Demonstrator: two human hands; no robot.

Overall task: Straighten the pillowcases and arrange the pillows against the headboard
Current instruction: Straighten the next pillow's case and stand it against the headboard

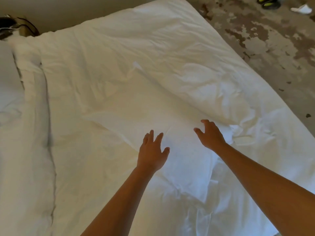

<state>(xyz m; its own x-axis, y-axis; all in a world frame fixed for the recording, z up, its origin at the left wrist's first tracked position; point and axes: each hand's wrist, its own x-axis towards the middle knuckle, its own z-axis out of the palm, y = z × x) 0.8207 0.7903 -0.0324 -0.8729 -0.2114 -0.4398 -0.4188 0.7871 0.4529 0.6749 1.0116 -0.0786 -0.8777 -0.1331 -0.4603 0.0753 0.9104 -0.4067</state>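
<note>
A white pillow (pixel 136 114) lies flat in the middle of the white bed, its case wrinkled and bunched toward its near end. A second white pillow (pixel 196 82) lies just beyond it, toward the bed's right edge. My left hand (pixel 152 153) rests palm down on the near pillow with fingers spread. My right hand (pixel 210 135) hovers over or touches the same pillow's right side, fingers apart and slightly curled. Neither hand holds anything. No headboard is in view.
A rolled white duvet (pixel 35 108) runs along the left side of the bed. A patterned grey-brown floor (pixel 265 40) lies beyond the right edge, with dark shoes (pixel 269 3) and a white slipper (pixel 300 9) at the top right. A dark object (pixel 10 26) sits at top left.
</note>
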